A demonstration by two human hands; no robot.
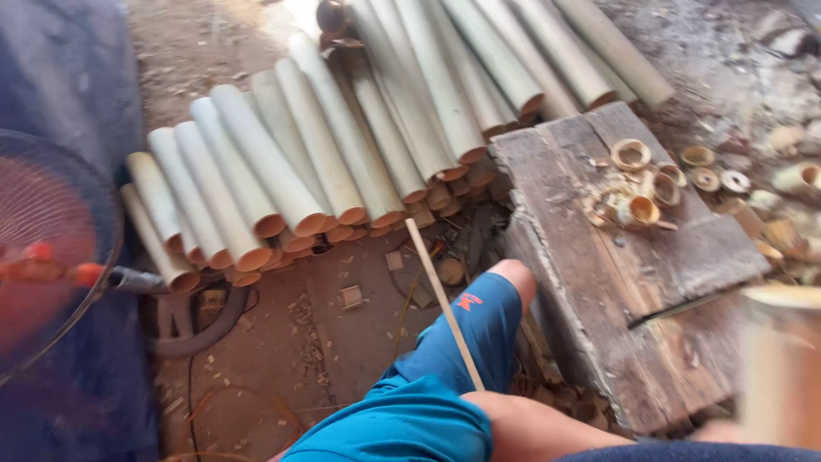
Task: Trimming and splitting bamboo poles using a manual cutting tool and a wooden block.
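Observation:
Neither of my hands shows clearly. A bare limb (539, 428) crosses the bottom edge over my blue shorts (428, 402), and no fingers can be made out on it. A thin bamboo stick (443, 299) slants across my knee (516, 275), its near end meeting that limb. At the right edge a pale bamboo tube section (780, 368) stands blurred, and whatever holds it is out of view. On the worn wooden block (599, 282) in front of me lie several short bamboo rings (633, 156).
A stack of long bamboo tubes (282, 171) lies on the dirt floor, cut ends facing me. More cut rings (710, 178) litter the ground at the right. A red-bladed fan in a wire cage (43, 248) stands at the left, beside blue cloth.

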